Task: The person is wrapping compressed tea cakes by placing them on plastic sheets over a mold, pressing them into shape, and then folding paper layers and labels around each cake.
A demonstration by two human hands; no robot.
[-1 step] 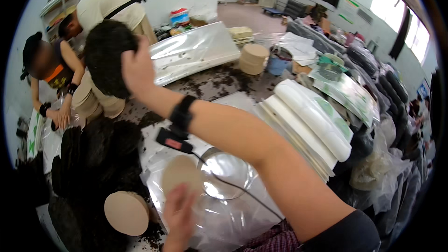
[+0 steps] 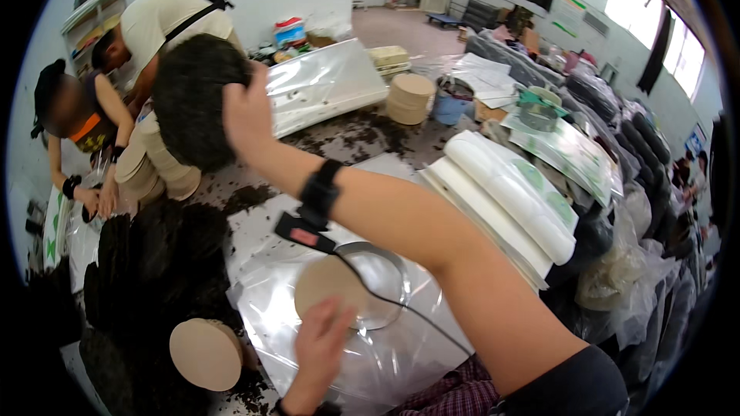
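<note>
In my raised right hand (image 2: 250, 115) is a dark, round, fibrous cake (image 2: 194, 100), gripped by its right edge and held up over the far left of the table. Lower down, my left hand (image 2: 320, 343) holds a thin beige round disc (image 2: 325, 286) by its near edge, slightly blurred. The disc overlaps the left part of a round metal ring (image 2: 402, 273). Beneath the ring lies clear plastic film (image 2: 270, 293). A stack of beige discs (image 2: 206, 354) stands left of my left hand, beside a heap of dark fibrous slabs (image 2: 166, 262).
Rolled plastic sheeting (image 2: 509, 196) lies to the right. Farther back are another disc stack (image 2: 410, 98), a blue bucket (image 2: 453, 102) and a plastic-covered stack (image 2: 327, 85). Two people work at the left, near more disc stacks (image 2: 139, 173). A cable (image 2: 393, 302) hangs from my right wrist.
My left hand has carried the beige disc rightward, farther over the metal ring. My right hand and the dark cake have shifted slightly right.
</note>
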